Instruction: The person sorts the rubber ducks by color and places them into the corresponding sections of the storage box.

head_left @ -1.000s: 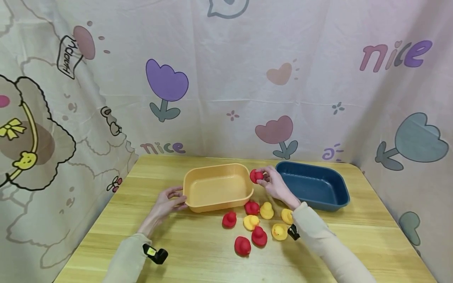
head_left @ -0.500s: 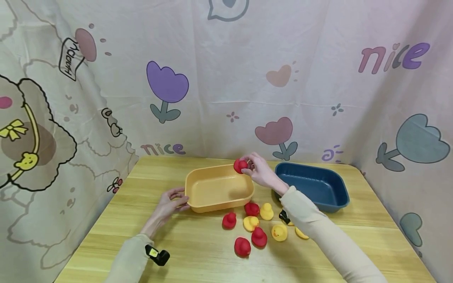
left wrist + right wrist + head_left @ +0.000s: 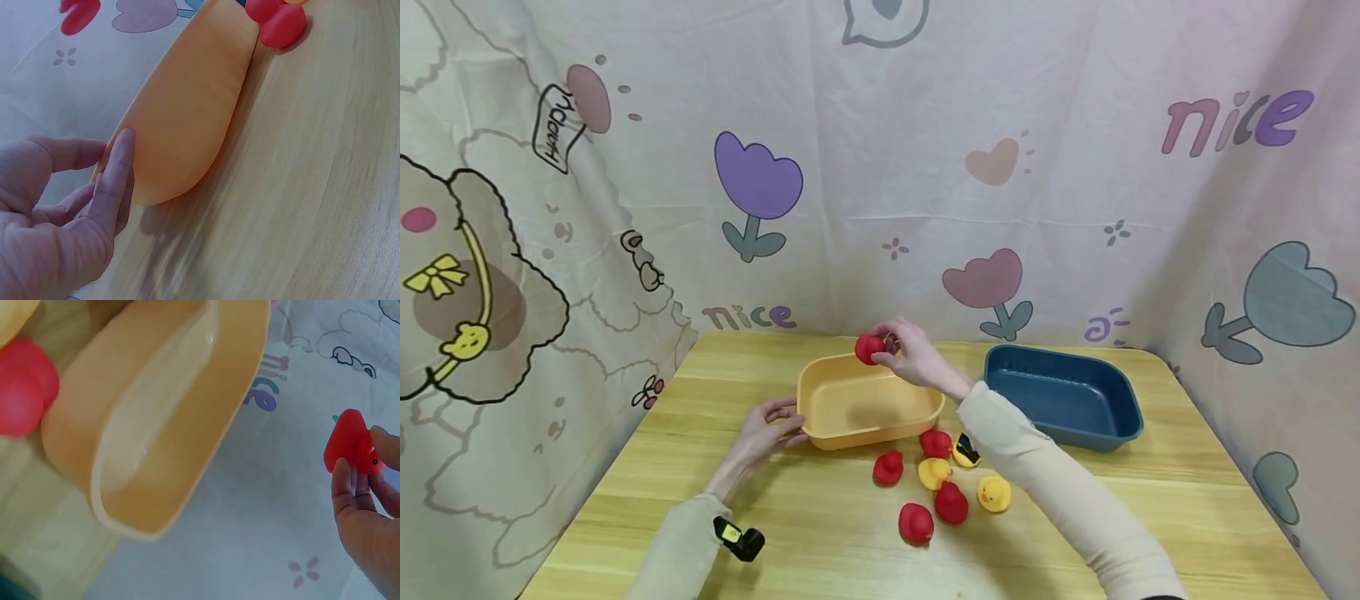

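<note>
My left hand holds the left end of a yellow plastic basin, its thumb and fingers around the corner. The left wrist view shows the same hand against the basin's outer wall. Above the basin's far rim, my right hand pinches a red rubber duck. In the right wrist view a black eye shows on that red duck, between thumb and fingertips. The basin's inside is bare where it shows.
Several red ducks and yellow ducks lie on the wooden table before the basin, some partly behind my right sleeve. A dark blue basin stands to the right. A printed cloth hangs behind the table.
My right hand has carried the red duck leftward, from the gap between the basins to above the yellow basin's far rim. The left hand stays at the yellow basin's end.
</note>
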Demonstrator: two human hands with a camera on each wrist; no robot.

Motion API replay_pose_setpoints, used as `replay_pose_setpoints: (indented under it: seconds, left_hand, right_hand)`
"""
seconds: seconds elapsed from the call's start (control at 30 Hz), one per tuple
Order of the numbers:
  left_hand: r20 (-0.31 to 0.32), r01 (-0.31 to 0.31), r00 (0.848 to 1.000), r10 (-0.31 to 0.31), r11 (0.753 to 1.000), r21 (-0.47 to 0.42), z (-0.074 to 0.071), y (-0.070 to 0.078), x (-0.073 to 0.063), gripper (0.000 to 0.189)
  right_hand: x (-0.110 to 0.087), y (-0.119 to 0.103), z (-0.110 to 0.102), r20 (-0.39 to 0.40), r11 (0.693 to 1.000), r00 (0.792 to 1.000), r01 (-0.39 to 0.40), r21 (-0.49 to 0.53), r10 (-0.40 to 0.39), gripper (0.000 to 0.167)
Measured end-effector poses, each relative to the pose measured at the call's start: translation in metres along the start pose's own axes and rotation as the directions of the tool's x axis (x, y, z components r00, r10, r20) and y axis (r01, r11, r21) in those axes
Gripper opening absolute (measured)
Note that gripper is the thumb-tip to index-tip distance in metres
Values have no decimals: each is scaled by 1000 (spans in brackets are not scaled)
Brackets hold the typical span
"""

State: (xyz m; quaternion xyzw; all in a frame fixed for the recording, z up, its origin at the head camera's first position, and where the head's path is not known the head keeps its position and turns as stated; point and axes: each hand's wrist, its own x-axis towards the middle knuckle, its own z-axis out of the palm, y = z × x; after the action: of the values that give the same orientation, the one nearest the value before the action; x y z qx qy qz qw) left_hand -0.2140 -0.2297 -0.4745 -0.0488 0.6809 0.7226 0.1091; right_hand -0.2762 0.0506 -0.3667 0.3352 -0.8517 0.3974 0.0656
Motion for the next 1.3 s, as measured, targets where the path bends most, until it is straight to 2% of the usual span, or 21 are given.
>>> replay_pose_setpoints:
  seconds: [0.17,0.47,0.83,1.1,1.3]
  left_hand:
    - [-6,-4,1000,4,1000,-2,1,2,0,58]
    - [-11,-3,1000,3,1000,-6,1,1,1,56]
    - [-7,-7,1000,7,1000,-19,2,0,4,57]
    - [-11,-5,1000,5,1000,-19,3,1,2,57]
    - [-5,3,1000,-3,1000,1,2,-1,1,58]
  right_hand:
    - [5,1,18,27,1000,1000,-11,13,11,24]
    - [16,3,46,124,995,990,-80,63,72,25]
    - [21,24,75,154,992,987,-55,117,36,26]
    - [29,38,86,236,976,962,-172,136,137,26]
    - [33,49,99,272,972,951,-187,140,143,26]
